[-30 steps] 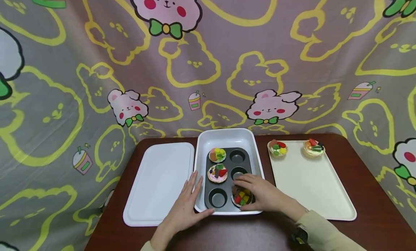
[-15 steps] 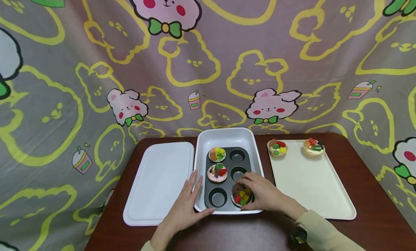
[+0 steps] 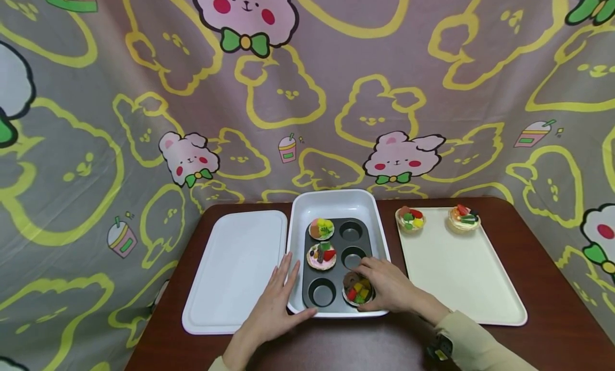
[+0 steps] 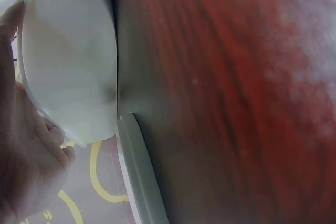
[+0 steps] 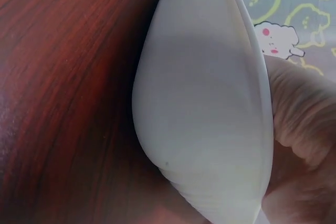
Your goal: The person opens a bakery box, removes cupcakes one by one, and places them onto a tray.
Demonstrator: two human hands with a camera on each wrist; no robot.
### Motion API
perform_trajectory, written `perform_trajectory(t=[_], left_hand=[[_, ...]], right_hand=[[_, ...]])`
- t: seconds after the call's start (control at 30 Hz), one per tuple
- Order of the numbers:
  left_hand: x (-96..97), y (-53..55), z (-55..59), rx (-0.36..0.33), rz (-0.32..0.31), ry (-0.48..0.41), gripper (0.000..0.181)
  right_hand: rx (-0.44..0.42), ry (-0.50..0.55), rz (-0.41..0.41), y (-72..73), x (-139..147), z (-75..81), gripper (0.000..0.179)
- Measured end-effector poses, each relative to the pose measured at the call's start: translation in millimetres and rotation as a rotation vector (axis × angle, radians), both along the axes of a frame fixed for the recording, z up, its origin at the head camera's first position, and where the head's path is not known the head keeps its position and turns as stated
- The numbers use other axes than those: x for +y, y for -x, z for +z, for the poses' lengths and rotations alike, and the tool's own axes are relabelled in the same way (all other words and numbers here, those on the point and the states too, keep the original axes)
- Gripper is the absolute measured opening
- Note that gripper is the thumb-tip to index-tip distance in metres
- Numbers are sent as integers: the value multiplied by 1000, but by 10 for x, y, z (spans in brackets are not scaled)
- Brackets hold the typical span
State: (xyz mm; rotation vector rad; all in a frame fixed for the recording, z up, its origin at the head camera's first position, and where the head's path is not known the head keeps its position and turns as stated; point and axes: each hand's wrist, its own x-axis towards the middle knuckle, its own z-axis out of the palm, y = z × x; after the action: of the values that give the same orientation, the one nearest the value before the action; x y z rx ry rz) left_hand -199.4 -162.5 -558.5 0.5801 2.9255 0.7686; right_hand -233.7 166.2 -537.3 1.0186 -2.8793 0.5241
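Observation:
A fruit tart (image 3: 356,290) with red, yellow, green and brown toppings sits at the near right cup of the dark muffin tin (image 3: 337,285). My right hand (image 3: 388,285) holds it, fingers at its far rim and thumb at its near rim. The tin lies inside a deep white tray (image 3: 336,201). My left hand (image 3: 274,301) has its fingers spread along the tray's left rim, with the thumb near the front rim. Two more tarts, one with yellow and green topping (image 3: 321,229) and one with pink cream (image 3: 321,255), fill left-column cups.
A flat white tray (image 3: 235,275) lies to the left. On the right, a cream tray (image 3: 461,275) bears two tarts, one at its far left corner (image 3: 410,219) and one at its far right (image 3: 463,219). A patterned cloth (image 3: 336,104) hangs behind the dark wooden table (image 3: 336,344).
My right fingers have shifted slightly right and back across the tart, showing more of its topping and the middle right cup. The left hand keeps its place.

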Motion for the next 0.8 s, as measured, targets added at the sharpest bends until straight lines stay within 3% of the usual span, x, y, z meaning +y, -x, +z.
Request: perform_trajectory(t=[0.6, 0.8], left_hand=[[14, -2, 15, -15, 5, 0, 118], [17, 7, 11, -15, 8, -3, 118]], right_hand=[[16, 46, -12, -18, 33, -74, 72], [5, 107, -28, -46, 39, -81, 73]])
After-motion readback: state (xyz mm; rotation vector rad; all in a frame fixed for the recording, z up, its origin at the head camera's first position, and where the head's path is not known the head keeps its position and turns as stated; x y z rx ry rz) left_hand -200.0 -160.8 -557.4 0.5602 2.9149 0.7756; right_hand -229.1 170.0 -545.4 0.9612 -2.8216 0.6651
